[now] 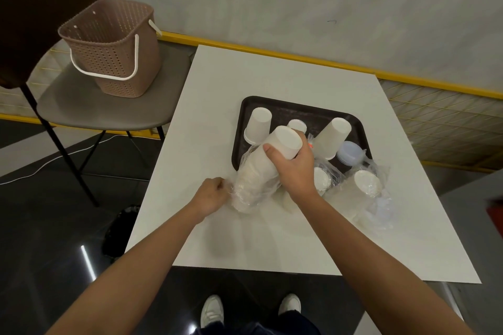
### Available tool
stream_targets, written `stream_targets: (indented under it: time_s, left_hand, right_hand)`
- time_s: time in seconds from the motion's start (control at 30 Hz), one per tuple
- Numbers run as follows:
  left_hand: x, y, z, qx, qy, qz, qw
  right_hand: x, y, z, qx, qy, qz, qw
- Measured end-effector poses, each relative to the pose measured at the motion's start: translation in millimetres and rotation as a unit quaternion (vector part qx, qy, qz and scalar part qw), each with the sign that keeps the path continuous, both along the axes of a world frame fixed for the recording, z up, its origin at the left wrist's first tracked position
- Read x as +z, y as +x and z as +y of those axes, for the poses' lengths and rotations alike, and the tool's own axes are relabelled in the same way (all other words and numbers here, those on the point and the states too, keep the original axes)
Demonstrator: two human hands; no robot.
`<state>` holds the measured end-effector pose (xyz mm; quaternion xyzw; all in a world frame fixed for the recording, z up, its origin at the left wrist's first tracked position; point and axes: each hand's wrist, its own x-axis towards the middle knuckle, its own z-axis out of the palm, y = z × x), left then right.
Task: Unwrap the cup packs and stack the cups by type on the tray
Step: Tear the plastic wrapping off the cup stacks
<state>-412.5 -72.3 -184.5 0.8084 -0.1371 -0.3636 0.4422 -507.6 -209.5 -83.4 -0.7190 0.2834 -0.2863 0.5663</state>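
Where the white table (217, 90) ends at its near edge, a pair of white sneakers (213, 310) stands on the dark floor.

Left hand (213, 196): low over the table, fingers curled together, pinching the clear plastic wrap (245, 187) at its near end.

Plastic wrap: crinkled, transparent, bunched round the lower half of the pack.

Right hand (292, 168): fingers and thumb clamped round the stack of white paper cups (283, 144), just below its top.

Stack of white paper cups: plain matte white, nested, tilted with the closed base up and away; the upper part is bare, the rims sit inside the wrap. It lies over the table at the tray's near left corner.

Two wrapped packs, right of the hands: a small one (321, 179) just beside the right wrist, a larger one (364, 185) of white cups in loose clear film, both overlapping the tray's near edge.

Tray (285, 113): dark, rectangular, rounded corners, at the table's middle. On it, upside down: a white cup stack at left (258, 124), a short white cup (296, 125) behind the held stack, a taller white stack at right (333, 136), and translucent bluish cups (349, 153) beside it.

Chair (109, 106), left of the table: grey seat, dark back, carrying a brown perforated basket (114, 43) with a white handle.

Beyond: a yellow rail (299, 54) and a pale wall.
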Motion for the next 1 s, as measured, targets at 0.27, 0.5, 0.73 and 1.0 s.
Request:
stream_targets:
  time_s: [0.27, 0.5, 0.73, 1.0]
  left_hand:
    - [5.3, -2.5, -6.7, 0.182, -0.174, 0.183, 0.950]
    - [-6.1, 3.5, -5.8, 0.157, -0.061, 0.003, 0.986]
    - [7.7, -6.3, -8.7, 0.203, -0.010, -0.183, 0.962]
    - [21.1, -1.7, -15.7, 0.379, -0.192, 0.216, 0.879]
  right_hand:
    - [4.9, -0.4, -1.1, -0.020, 0.027, -0.033, 0.999]
    - [11.2, -0.4, -2.9, -0.037, 0.044, -0.057, 0.997]
    - [12.5, -0.7, 1.7, -0.020, 0.057, -0.068, 0.996]
    - [5.1, -4.3, 1.2, -0.011, 0.052, -0.066, 0.996]
